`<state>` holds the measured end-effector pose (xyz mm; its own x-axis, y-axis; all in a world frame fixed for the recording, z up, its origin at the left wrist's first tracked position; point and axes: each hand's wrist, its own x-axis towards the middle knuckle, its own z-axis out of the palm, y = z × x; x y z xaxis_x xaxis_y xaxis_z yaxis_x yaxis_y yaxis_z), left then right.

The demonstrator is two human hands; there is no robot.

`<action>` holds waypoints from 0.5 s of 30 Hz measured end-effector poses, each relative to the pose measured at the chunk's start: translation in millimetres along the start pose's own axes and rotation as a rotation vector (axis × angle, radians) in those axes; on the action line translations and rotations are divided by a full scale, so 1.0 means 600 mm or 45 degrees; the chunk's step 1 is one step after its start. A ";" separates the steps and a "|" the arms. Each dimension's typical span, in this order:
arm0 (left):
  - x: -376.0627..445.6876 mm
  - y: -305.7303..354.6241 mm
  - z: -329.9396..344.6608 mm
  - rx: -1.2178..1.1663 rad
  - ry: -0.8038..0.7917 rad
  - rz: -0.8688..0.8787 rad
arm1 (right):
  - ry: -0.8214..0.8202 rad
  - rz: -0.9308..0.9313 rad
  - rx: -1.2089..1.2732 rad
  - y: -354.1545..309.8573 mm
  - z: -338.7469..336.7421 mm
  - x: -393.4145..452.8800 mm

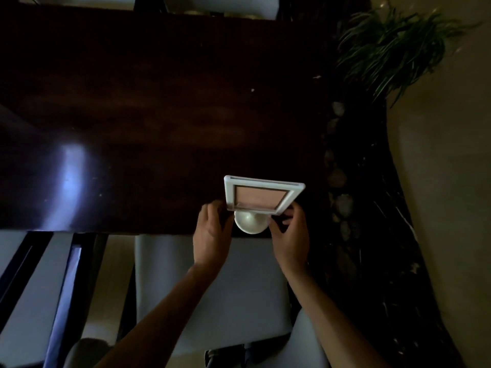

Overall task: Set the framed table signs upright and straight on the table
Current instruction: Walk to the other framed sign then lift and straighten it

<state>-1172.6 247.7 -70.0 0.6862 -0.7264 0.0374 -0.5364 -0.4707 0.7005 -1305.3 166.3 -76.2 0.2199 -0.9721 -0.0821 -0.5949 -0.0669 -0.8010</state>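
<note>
The framed sign [261, 195] bears no legible text.

Both forearms are bare to the left hand [211, 236] and right hand [291, 241], no sleeves or jewellery.

Both hands, left hand [211, 235] and right hand [289, 236], pinch the sign [261, 195] at its lower corners, round base [251, 223] between them on the table [148, 115].

A green spiky-leaved plant [393, 46] fills the upper right of the frame, with a row of pale stones [340, 176] running down below it (dim, hard to count). A white chair seat [210, 296] sits at lower centre, dark chair slats [34, 266] at lower left.
</note>
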 end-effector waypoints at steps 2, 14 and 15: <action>-0.033 -0.008 0.013 0.114 -0.061 0.057 | -0.017 -0.087 -0.124 0.019 0.013 -0.031; -0.007 -0.013 0.045 0.742 -0.543 0.274 | -0.400 -0.384 -1.076 0.021 0.033 -0.008; 0.004 -0.010 0.047 0.710 -0.558 0.269 | -0.421 -0.378 -1.077 0.016 0.036 0.007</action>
<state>-1181.8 234.7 -94.4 0.3439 -0.9082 -0.2386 -0.8856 -0.3982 0.2393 -1293.4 166.3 -96.9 0.5820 -0.7851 -0.2120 -0.8130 -0.5670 -0.1323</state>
